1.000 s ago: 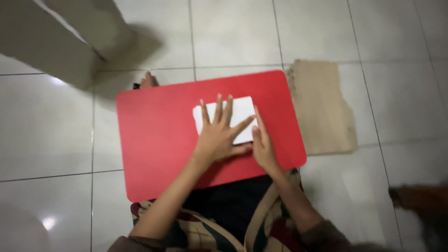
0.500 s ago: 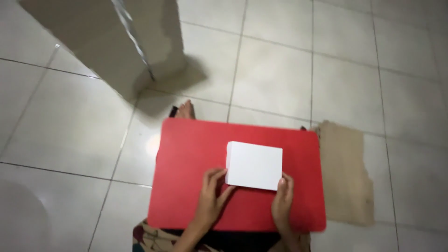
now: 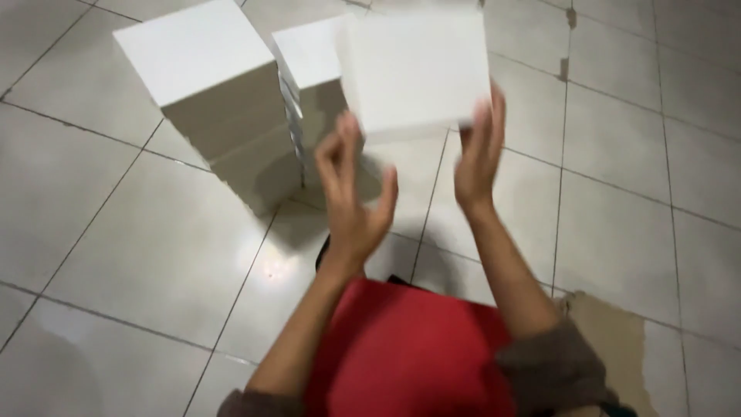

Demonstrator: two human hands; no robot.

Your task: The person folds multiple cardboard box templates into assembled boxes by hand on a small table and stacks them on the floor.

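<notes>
Two white box stacks [image 3: 224,108] on bare tiled floor [image 3: 116,255], open tiles all round, red board [image 3: 409,355] at lower edge, white box [image 3: 417,66] lifted off the board since earlier, right hand [image 3: 478,154] gripping its edge, left hand [image 3: 351,205] released just below.

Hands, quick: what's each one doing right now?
Left hand: open, fingers spread, just under the white box.
Right hand: holding the white box at its edge.

matt white box [image 3: 417,69], glossy floor tiles [image 3: 154,255]
</notes>
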